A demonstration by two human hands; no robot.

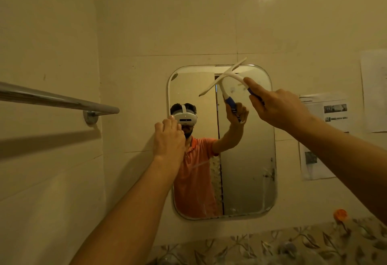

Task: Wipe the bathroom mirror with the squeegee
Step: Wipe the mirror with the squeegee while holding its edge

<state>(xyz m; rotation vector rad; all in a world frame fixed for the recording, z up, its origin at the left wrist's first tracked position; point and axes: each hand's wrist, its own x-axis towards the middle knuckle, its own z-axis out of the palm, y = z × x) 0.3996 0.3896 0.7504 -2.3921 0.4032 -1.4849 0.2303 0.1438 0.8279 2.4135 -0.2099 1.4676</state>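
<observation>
Well, the left hand sits bent-fingered at the left rim of the mirror. Whether it is hooking the rim or merely resting I can't tell, but it would block a full stroke there. Up at the top right corner the squeegee lies tilted, blade partly past the glass; the right hand grips its blue handle, forefinger stretched along it. Dragged askew, it'd likely streak. A towel rail juts out on the left wall; papers hang just right of the mirror.
</observation>
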